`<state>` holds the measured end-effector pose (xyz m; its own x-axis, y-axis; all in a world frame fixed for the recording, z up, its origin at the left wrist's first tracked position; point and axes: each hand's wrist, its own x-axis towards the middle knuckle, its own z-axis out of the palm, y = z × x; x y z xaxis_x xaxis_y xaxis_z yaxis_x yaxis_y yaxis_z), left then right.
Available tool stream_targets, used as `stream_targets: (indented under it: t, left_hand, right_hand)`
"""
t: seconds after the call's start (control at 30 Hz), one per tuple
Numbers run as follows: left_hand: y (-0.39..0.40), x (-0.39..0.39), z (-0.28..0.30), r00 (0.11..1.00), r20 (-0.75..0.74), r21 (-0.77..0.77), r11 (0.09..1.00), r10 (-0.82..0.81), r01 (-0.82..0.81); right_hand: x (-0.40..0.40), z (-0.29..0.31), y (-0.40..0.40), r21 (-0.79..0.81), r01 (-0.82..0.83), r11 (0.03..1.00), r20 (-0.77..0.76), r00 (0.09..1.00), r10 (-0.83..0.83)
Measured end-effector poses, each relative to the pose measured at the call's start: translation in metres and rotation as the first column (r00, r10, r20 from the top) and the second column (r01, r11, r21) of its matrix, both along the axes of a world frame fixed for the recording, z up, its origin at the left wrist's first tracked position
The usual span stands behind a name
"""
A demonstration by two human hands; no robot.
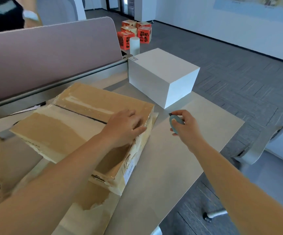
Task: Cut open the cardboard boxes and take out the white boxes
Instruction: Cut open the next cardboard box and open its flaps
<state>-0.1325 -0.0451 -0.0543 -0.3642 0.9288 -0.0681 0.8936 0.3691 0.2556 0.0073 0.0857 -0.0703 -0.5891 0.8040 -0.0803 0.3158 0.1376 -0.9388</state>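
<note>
Cardboard box (79, 122), taped, lies flat on the counter (179, 158), top seam showing a dark slit. Left hand (125, 128) rests on its right end, fingers spread flat. Right hand (186, 128), just beside, pinches a blue cutter (175, 122). White box (162, 77) stands behind, apart.

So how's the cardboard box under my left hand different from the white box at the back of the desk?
The cardboard box is brown, wrapped in shiny tape with torn patches and dark print on its sides; the white box is plain and clean apart from a small label at one top corner. The cardboard box is wide and flat, the white box nearly cube-shaped. The left hand presses on the cardboard box; nothing touches the white box. Both sit on the desk.
</note>
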Motion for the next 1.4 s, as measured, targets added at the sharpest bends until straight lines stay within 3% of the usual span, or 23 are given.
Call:
stream_targets:
  t: [0.2, 0.4, 0.6, 0.73, 0.93, 1.07, 1.23, 1.4]
  left_hand:
    - [0.040, 0.059, -0.004, 0.994, -0.077, -0.024, 0.996, 0.080, -0.082]
    - [0.079, 0.105, -0.048, 0.964, -0.151, -0.180, 0.952, 0.220, -0.246]
    - [0.069, 0.139, -0.102, 0.930, -0.005, -0.337, 0.875, 0.368, -0.348]
    - [0.057, 0.144, -0.122, 0.898, -0.006, -0.394, 0.825, 0.440, -0.407]
    - [0.051, 0.147, -0.114, 0.873, -0.001, -0.322, 0.827, 0.487, -0.461]
    - [0.055, 0.149, -0.089, 0.868, -0.026, -0.239, 0.840, 0.496, -0.487]
    - [0.058, 0.146, -0.041, 0.867, -0.128, -0.125, 0.859, 0.482, -0.496]
    - [0.027, 0.124, -0.008, 0.780, -0.209, -0.034, 0.793, 0.590, -0.609]
  right_hand:
    - [0.022, -0.010, 0.065, 0.115, -0.138, 0.984, 0.128, 0.984, 0.123]
    - [0.046, -0.044, 0.126, 0.195, -0.357, 0.913, 0.349, 0.896, 0.276]
    - [0.052, -0.105, 0.129, 0.056, -0.548, 0.835, 0.441, 0.763, 0.472]
    - [0.053, -0.133, 0.120, 0.046, -0.624, 0.780, 0.448, 0.711, 0.542]
    - [0.048, -0.134, 0.125, 0.185, -0.625, 0.759, 0.545, 0.708, 0.450]
    - [0.045, -0.111, 0.124, 0.211, -0.630, 0.748, 0.507, 0.724, 0.467]
    - [0.024, -0.058, 0.113, 0.327, -0.714, 0.619, 0.480, 0.690, 0.542]
    - [-0.008, -0.009, 0.083, 0.445, -0.743, 0.500, 0.389, 0.664, 0.639]
